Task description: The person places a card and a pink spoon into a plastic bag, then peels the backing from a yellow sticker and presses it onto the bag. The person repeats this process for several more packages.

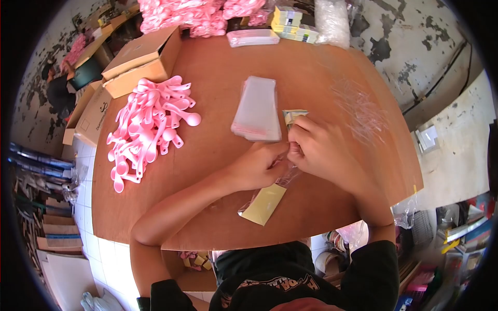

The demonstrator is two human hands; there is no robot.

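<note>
A clear plastic bag with a yellow card (265, 204) in it lies slanted near the table's front edge. At the bag's upper end, my left hand (263, 165) has its fingers pinched together on the clear plastic. My right hand (317, 149) meets it there, fingers also closed on the film; the exact grip is hidden. Just beyond my right knuckles sits a small stack of cards (294, 113), partly covered by that hand. A stack of flat clear bags (256, 110) lies beyond my left hand. Pink plastic spoons (150, 127) are heaped on the left of the table.
An open cardboard box (142, 62) stands behind the spoon heap. Bagged pink spoons (181, 18), card bundles (287, 22) and a clear plastic roll (332, 23) line the back. Thin clear strips (360, 114) are scattered at right. A person (59, 93) is at far left.
</note>
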